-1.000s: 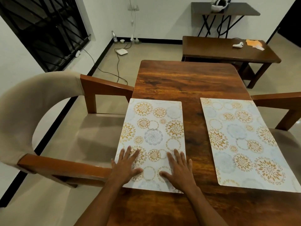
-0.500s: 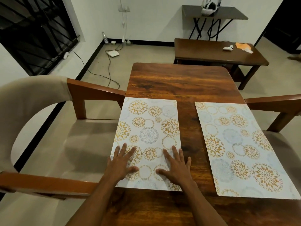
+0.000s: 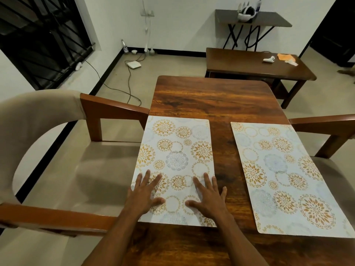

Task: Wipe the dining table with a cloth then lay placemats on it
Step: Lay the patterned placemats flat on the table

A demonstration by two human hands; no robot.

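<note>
Two white placemats with gold and grey flower circles lie on the brown wooden dining table (image 3: 211, 96). The left placemat (image 3: 176, 150) sits along the table's left edge. My left hand (image 3: 144, 194) and my right hand (image 3: 209, 196) both rest flat on its near end, fingers spread, holding nothing. The right placemat (image 3: 284, 175) lies apart from it, reaching the table's right edge. An orange cloth (image 3: 286, 56) lies on the second table far off.
A wooden armchair (image 3: 107, 110) with beige cushions stands at the table's left side, and another chair arm (image 3: 322, 121) shows at the right. A second brown table (image 3: 249, 68) stands just beyond the far end. Cables (image 3: 123, 87) trail on the floor at the left.
The camera has shifted slightly, moving the scene down and left in view. Both hands stay pressed flat on the near end of the left placemat.
</note>
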